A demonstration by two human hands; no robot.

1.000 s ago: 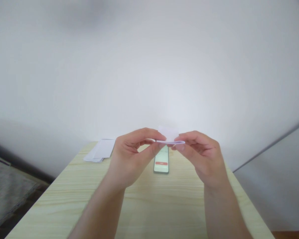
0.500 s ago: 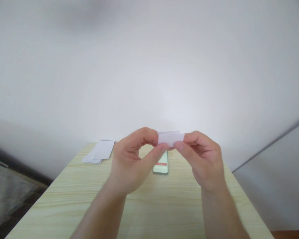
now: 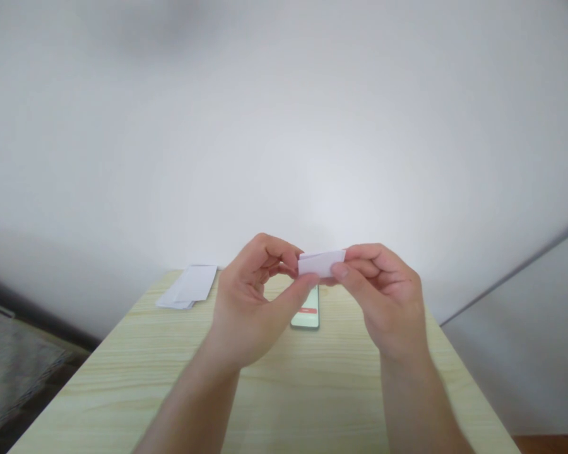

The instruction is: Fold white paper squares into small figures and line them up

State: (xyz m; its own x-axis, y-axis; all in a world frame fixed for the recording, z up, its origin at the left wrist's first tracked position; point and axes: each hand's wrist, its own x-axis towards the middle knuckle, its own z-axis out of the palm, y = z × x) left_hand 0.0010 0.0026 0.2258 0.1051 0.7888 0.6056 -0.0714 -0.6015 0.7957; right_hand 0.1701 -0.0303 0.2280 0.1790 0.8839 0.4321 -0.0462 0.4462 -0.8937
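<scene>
Between my two hands, above the table, is a small folded piece of white paper (image 3: 321, 263). Its layers lie slightly askew along the top edge. My left hand (image 3: 252, 302) pinches the paper's left end between thumb and fingers. On the other side, my right hand (image 3: 392, 301) grips the right end, thumb in front and fingers behind. Below and behind the paper lies a phone (image 3: 305, 318) with a lit screen and a red bar; its upper part is hidden by the hands and paper.
Several loose white paper sheets (image 3: 195, 285) lie in an uneven stack at the table's far left, near the wall. The light wood-grain table (image 3: 307, 403) meets a white wall (image 3: 284, 139) at its back edge. A patterned rug (image 3: 19, 372) shows on the floor at left.
The folded paper has shifted slightly left and its front layer now slopes up to the right. The right fingers have moved a little along its top edge. Both hands keep their hold.
</scene>
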